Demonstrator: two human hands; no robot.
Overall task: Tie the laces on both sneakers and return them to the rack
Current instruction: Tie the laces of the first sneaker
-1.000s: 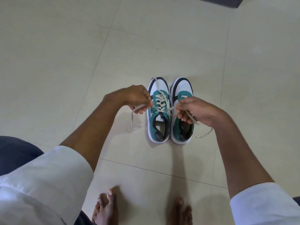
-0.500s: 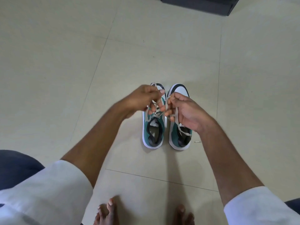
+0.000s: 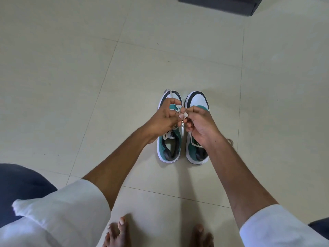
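Two teal, white and black sneakers stand side by side on the tiled floor, toes pointing away from me: the left sneaker (image 3: 169, 148) and the right sneaker (image 3: 195, 98). My left hand (image 3: 163, 120) and my right hand (image 3: 201, 125) meet above the left sneaker's tongue. Both pinch its cream laces (image 3: 185, 114) between fingertips. A lace loop lies over the left sneaker's toe. One lace strand runs under my right hand across the right sneaker. The hands hide the eyelets of both sneakers.
A dark piece of furniture (image 3: 219, 3) sits at the top edge. My bare feet (image 3: 117, 232) stand near the bottom edge, just in front of the sneakers. Pale floor tiles (image 3: 71, 86) stretch all around the sneakers.
My hands have come together from pulling the laces out sideways. They now work the laces close over the left sneaker. The view has tilted so more of the far floor shows.
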